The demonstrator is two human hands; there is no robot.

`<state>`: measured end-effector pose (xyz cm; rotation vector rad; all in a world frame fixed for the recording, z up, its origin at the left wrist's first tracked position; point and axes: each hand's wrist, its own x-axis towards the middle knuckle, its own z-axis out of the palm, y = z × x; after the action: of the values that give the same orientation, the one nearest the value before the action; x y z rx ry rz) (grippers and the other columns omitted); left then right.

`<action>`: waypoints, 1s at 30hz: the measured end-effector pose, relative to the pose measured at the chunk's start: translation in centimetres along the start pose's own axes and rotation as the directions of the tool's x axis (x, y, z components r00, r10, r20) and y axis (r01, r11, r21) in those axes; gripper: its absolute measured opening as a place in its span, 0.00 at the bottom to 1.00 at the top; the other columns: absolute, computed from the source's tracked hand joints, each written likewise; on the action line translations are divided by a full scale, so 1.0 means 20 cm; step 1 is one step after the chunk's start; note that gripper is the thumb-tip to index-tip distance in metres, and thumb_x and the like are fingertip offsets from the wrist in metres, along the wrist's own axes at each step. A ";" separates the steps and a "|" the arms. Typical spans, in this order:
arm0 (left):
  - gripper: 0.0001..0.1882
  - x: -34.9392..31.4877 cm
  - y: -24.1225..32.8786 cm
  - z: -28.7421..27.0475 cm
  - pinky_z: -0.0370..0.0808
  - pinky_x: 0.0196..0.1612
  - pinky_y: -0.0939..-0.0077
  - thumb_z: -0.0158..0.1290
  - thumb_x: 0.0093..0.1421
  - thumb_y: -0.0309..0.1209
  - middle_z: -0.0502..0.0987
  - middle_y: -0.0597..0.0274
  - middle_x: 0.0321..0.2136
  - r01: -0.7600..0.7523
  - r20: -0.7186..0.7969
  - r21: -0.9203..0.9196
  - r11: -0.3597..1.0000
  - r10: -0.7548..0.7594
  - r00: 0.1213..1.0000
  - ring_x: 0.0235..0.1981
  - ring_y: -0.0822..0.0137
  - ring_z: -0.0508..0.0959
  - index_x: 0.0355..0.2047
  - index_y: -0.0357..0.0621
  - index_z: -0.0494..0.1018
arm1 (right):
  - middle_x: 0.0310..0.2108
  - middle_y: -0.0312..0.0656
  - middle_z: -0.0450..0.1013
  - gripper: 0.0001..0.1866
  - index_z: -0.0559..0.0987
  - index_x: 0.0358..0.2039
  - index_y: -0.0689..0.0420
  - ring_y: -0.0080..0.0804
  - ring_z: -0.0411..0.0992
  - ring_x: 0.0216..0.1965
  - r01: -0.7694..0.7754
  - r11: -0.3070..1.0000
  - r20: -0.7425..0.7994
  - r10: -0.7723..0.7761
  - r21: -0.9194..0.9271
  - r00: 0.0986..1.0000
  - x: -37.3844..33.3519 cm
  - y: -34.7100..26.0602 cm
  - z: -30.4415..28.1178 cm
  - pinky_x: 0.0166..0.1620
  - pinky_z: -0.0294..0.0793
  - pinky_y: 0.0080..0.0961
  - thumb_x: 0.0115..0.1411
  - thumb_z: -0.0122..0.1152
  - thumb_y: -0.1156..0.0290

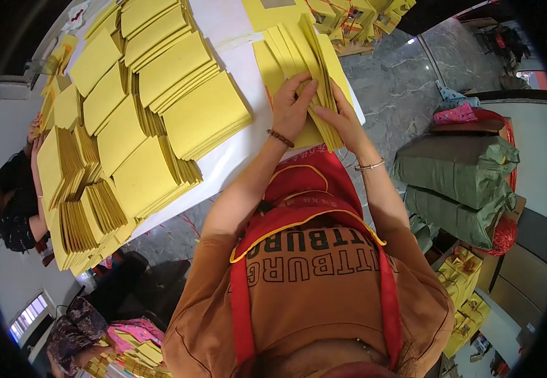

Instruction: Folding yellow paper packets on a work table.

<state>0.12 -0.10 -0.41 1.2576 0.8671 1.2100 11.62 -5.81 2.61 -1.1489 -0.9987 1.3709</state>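
A fanned bundle of yellow folded papers [291, 51] stands on edge near the table's right side, between my hands. My left hand [294, 104], with a brown bead bracelet at the wrist, closes on the bundle's left side with bent fingers. From the right, my right hand [344, 120] grips the bundle's near end, its thumb in front and its fingers partly hidden behind the papers. A bangle circles that wrist. Under the bundle lies more flat yellow paper [308, 137].
Overlapping stacks of yellow folded papers [207, 113] cover the white table [223, 22] to the left. Another person [15, 201] is at the far left edge. Tied yellow bundles [349, 19] stand beyond the table, and green wrapped bales [456, 167] at right.
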 end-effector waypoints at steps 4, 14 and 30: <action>0.11 0.00 -0.03 -0.01 0.68 0.37 0.80 0.51 0.57 0.30 0.74 0.60 0.31 0.003 0.008 -0.012 1.000 -0.003 1.000 0.33 0.72 0.72 0.37 0.35 0.71 | 0.58 0.42 0.54 0.37 0.46 0.62 0.62 0.26 0.55 0.57 0.011 0.999 -0.003 -0.012 -0.039 1.000 0.00 0.01 -0.01 0.56 0.56 0.20 0.55 0.53 0.77; 0.09 -0.01 0.01 0.00 0.68 0.35 0.82 0.42 0.59 0.25 0.70 0.64 0.30 -0.057 -0.096 -0.148 0.987 0.044 0.994 0.31 0.75 0.70 0.41 0.38 0.64 | 0.56 0.40 0.57 0.36 0.47 0.62 0.60 0.25 0.58 0.53 -0.038 0.999 -0.008 0.038 -0.015 0.999 -0.01 -0.02 0.01 0.54 0.59 0.20 0.55 0.53 0.78; 0.20 0.00 0.05 0.01 0.69 0.44 0.78 0.56 0.53 0.34 0.74 0.57 0.39 -0.025 0.026 -0.007 1.000 0.025 0.999 0.40 0.71 0.73 0.44 0.35 0.70 | 0.57 0.44 0.54 0.39 0.45 0.62 0.63 0.28 0.56 0.56 0.051 0.992 0.005 -0.051 -0.112 0.999 -0.01 0.00 0.01 0.56 0.57 0.22 0.54 0.54 0.77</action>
<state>0.10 -0.30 0.67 1.2791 0.8304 1.2129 11.46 -5.94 2.57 -1.1962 -1.1111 1.2897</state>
